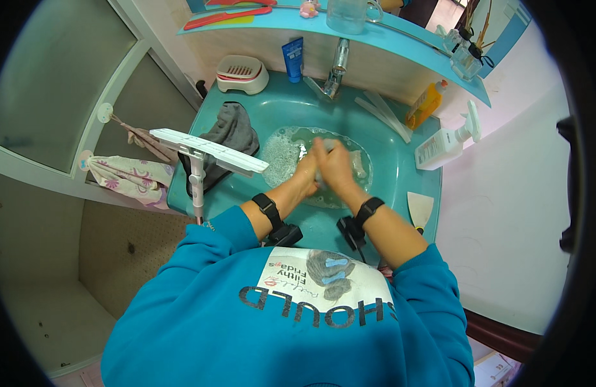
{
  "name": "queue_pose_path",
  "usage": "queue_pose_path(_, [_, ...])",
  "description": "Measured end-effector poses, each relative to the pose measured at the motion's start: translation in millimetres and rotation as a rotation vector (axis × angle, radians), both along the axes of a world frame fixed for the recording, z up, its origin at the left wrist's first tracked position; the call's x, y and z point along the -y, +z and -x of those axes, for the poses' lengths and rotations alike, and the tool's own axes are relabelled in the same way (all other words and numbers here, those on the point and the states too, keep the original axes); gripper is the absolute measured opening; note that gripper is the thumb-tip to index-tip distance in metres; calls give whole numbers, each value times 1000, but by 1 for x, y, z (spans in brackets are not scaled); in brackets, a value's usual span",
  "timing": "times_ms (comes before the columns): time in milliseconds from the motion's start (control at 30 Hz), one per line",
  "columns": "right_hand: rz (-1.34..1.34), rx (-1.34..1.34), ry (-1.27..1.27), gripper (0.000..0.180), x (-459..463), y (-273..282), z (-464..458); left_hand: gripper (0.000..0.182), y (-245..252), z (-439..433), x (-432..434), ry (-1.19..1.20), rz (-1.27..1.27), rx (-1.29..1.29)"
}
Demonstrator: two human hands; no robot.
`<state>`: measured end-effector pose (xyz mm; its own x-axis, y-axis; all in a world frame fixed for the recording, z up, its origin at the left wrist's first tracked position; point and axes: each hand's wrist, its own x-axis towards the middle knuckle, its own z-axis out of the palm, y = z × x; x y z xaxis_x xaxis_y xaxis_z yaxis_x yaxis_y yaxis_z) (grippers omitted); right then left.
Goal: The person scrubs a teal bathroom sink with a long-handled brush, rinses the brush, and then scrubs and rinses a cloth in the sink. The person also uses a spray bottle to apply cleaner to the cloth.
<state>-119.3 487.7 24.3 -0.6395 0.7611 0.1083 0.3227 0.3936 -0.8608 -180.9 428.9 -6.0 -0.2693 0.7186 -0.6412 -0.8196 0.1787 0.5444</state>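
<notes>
Soapy water with foam (282, 157) fills the bottom of the green washbasin (399, 159). Above it, my left hand (308, 167) and my right hand (337, 164) are pressed together around a wet, pale greyish cloth (330, 144). Most of that cloth is hidden by my fingers, so its kind is unclear. To the right of my right hand, a second pale piece (358, 163), seemingly fabric, lies in the water. The chrome faucet (335, 72) stands at the back of the basin. Both wrists carry black straps with small devices.
A grey cloth (230, 126) drapes over the left rim, beside a white stand (208, 150). Behind are a soap box (242, 74) and a blue tube (293, 60). At right are a yellow bottle (425, 105), a white spray bottle (440, 149) and a scraper (419, 209).
</notes>
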Motion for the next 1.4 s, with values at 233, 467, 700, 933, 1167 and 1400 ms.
queue_pose_path(233, [12,-6,84,43,16,11,0,33,1,16,2,-22,-45,-137])
queue_pose_path(467, [18,153,-91,49,-7,6,5,29,-10,2,-1,-228,12,-62])
queue_pose_path(700, [-79,-22,42,41,26,11,1,32,0,17,6,-24,-428,69])
queue_pose_path(933, [265,-92,-184,45,-65,-50,-9,42,22,11,0,-146,-112,-75])
queue_pose_path(1167, [614,-246,-42,33,-27,-16,-12,40,-6,38,6,-253,-162,-75])
queue_pose_path(1400, [18,24,23,36,-7,11,-2,31,2,-3,-3,64,10,-76])
